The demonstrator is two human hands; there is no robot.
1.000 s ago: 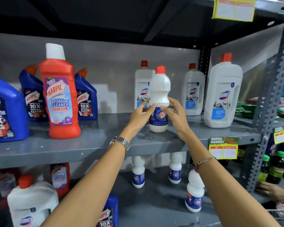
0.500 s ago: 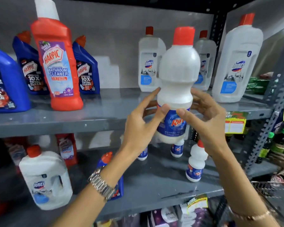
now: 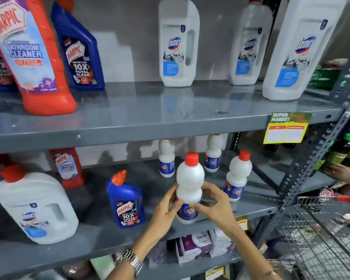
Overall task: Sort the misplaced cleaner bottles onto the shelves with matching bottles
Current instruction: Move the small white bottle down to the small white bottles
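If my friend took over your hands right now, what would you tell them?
Left hand and right hand: both hold the small white bottle in front of the lower shelf.
Its three matches stand at that shelf's back right.
Done: nothing set down yet.
Left: stand it beside them. Then the big Domex, blue Harpic and red Harpic here look misplaced too; their matches are on the upper shelf.
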